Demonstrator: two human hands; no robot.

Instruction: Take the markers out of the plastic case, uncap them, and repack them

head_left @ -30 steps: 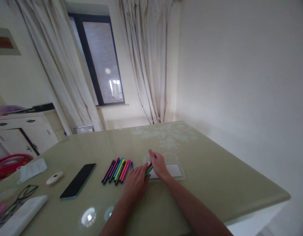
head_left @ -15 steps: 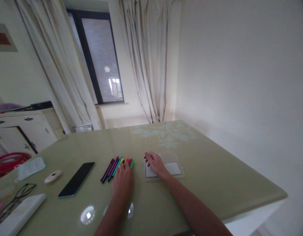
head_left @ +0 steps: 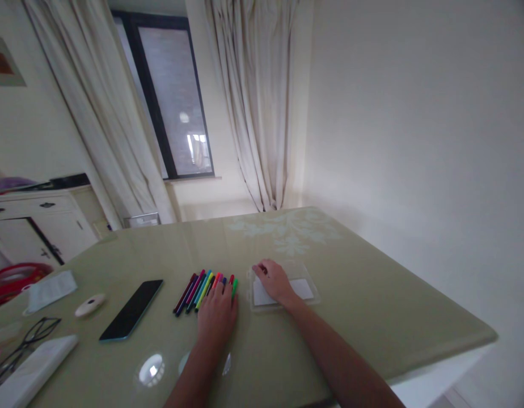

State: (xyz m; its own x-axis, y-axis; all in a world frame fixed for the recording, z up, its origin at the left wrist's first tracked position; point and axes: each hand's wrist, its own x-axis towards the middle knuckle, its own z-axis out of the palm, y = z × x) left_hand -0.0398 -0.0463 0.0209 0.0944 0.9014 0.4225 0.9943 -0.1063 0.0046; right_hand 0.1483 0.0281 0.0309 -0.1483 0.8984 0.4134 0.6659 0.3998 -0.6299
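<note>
Several coloured markers (head_left: pixel 194 292) lie side by side in a row on the table. Over the right end of that row rests my left hand (head_left: pixel 218 311), its fingers stretched out and slightly apart on the markers; a green marker (head_left: pixel 235 287) shows at its right edge. My right hand (head_left: pixel 274 280) lies over the left part of a clear plastic case (head_left: pixel 315 294). Its fingers are curled together near the case's left edge, and their tips are partly hidden. White paper or card (head_left: pixel 302 288) shows inside the case.
Left of the markers lie a black phone (head_left: pixel 132 310) and a white oval object (head_left: pixel 90 305). Farther left are a face mask (head_left: pixel 51 290), glasses (head_left: pixel 36 334) and a long white object (head_left: pixel 34 371). The table's right edge runs along a wall.
My left hand has shifted right along the markers, which now lie more spread out. My right hand's fingers have curled in from a looser pose above the case.
</note>
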